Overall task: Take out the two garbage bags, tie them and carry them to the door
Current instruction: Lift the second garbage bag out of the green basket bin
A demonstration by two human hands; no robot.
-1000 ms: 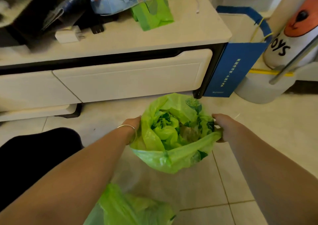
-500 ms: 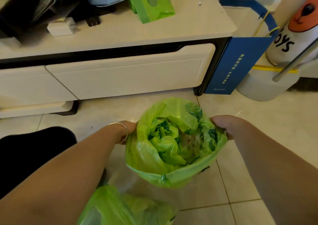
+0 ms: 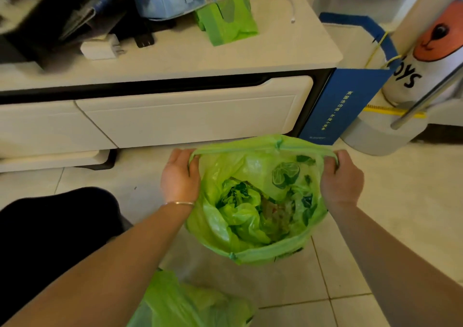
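A green garbage bag [image 3: 253, 226] sits open on the tiled floor in front of me, with crumpled green plastic and scraps inside. My left hand [image 3: 179, 176] grips the left end of its drawstring rim. On the opposite side my right hand [image 3: 343, 176] grips the right end. The far edge of the rim is stretched taut between both hands. A second green garbage bag [image 3: 190, 304] lies on the floor at the bottom of the view, partly behind my left forearm.
A low white cabinet [image 3: 175, 116] with drawers stands right behind the bag; a roll of green bags [image 3: 225, 21], a charger and boxes lie on top. A blue paper bag [image 3: 348, 103] and a white toy bin [image 3: 426, 58] stand to the right. A dark shape [image 3: 50, 231] is at the left.
Both hands have moved from the bag's sides to its far rim and pulled the drawstring taut between them. The bag's mouth now gapes wider toward me.
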